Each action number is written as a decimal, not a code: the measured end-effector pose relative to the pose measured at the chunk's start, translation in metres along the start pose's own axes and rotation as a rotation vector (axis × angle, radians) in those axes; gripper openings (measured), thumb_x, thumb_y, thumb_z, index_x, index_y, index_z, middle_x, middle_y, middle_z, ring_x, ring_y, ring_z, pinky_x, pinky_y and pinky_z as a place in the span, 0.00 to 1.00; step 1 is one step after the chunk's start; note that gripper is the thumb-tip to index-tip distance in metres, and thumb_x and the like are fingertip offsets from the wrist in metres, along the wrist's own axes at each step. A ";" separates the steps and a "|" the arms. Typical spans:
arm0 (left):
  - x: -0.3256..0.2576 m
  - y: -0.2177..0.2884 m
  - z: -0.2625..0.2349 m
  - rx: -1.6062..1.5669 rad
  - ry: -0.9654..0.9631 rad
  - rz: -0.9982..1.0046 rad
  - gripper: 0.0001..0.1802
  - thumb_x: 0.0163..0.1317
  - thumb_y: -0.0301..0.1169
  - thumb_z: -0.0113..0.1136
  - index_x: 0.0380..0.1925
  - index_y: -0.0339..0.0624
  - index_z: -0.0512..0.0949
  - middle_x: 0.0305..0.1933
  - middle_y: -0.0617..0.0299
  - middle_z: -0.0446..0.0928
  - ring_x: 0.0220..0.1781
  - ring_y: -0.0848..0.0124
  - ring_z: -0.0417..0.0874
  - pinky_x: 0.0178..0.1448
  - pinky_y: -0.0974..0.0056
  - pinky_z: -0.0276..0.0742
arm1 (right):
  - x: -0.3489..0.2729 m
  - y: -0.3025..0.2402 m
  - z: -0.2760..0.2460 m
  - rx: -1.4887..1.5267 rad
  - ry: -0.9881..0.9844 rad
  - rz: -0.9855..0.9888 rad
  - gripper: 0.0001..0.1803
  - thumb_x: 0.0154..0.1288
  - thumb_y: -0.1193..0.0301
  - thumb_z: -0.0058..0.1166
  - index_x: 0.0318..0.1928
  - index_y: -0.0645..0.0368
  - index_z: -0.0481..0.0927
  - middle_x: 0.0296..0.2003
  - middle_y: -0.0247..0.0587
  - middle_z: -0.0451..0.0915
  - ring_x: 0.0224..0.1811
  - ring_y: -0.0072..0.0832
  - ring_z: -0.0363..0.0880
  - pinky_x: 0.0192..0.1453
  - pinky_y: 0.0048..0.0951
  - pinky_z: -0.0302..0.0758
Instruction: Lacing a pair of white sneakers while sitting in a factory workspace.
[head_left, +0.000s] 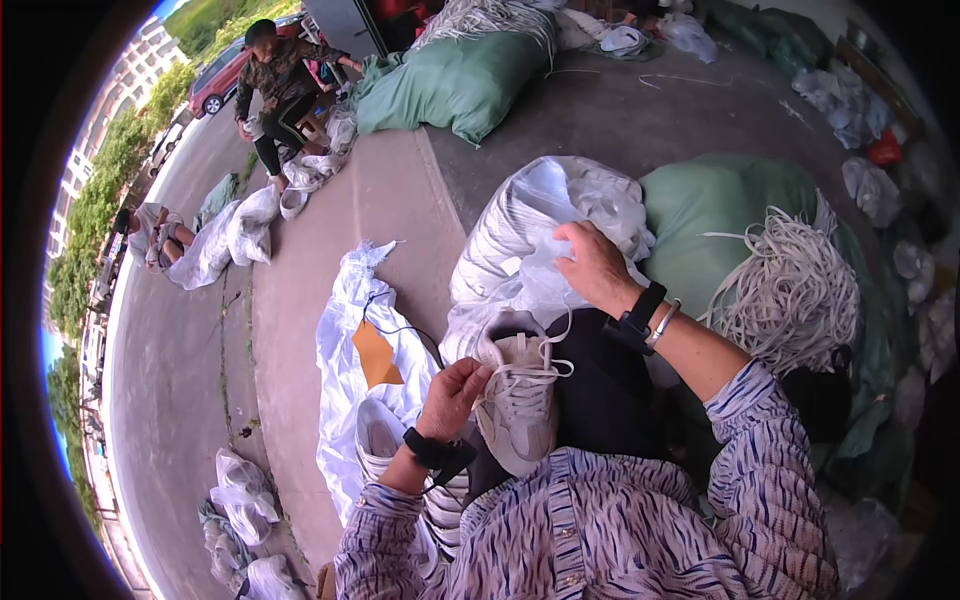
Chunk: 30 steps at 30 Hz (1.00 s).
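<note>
Currently, left hand (455,392) pinches a lace on the beige shoe (517,400) — right hand (597,266) grips the clear plastic bag (540,225).

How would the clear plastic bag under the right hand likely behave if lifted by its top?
The plastic bag looks thin and crumpled, so it would probably sag and fold where the right hand grips it. It bulges with pale contents, so it is likely bulky yet fairly light. Its glossy film may slip between fingers.
</note>
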<state>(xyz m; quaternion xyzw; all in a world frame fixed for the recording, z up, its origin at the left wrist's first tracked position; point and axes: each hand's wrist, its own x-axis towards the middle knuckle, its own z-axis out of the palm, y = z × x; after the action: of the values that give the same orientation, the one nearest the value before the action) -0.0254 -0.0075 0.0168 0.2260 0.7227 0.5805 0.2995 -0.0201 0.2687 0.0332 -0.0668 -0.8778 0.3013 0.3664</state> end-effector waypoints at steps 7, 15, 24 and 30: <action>0.003 0.002 -0.004 -0.010 -0.073 -0.060 0.11 0.65 0.34 0.54 0.28 0.37 0.74 0.23 0.73 0.68 0.27 0.82 0.65 0.33 0.74 0.62 | -0.048 -0.059 0.004 0.212 -0.783 -0.048 0.05 0.49 0.71 0.54 0.27 0.57 0.79 0.23 0.42 0.80 0.27 0.35 0.80 0.32 0.32 0.73; 0.012 0.021 -0.004 0.031 -0.106 -0.161 0.13 0.62 0.35 0.54 0.25 0.37 0.76 0.23 0.71 0.70 0.27 0.80 0.67 0.33 0.72 0.66 | -0.047 -0.061 0.011 0.438 -0.916 0.202 0.07 0.46 0.69 0.57 0.27 0.57 0.81 0.25 0.41 0.81 0.29 0.33 0.80 0.36 0.32 0.73; 0.024 0.005 -0.019 0.092 -0.176 -0.149 0.13 0.58 0.37 0.63 0.22 0.39 0.77 0.21 0.73 0.71 0.26 0.83 0.67 0.31 0.74 0.63 | -0.049 -0.063 0.012 0.444 -0.904 0.213 0.07 0.47 0.68 0.56 0.28 0.56 0.81 0.25 0.40 0.81 0.31 0.34 0.81 0.37 0.32 0.73; 0.019 -0.004 -0.016 0.005 -0.150 -0.201 0.13 0.59 0.38 0.62 0.24 0.40 0.78 0.23 0.75 0.71 0.27 0.83 0.67 0.34 0.75 0.63 | -0.050 -0.062 0.009 0.319 -0.867 0.171 0.06 0.48 0.68 0.55 0.25 0.56 0.79 0.24 0.42 0.80 0.31 0.38 0.80 0.37 0.35 0.72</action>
<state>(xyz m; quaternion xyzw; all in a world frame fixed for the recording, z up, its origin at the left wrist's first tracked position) -0.0503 -0.0066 0.0114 0.1961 0.7188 0.5270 0.4089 0.0160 0.1976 0.0339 0.0501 -0.8840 0.4615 -0.0547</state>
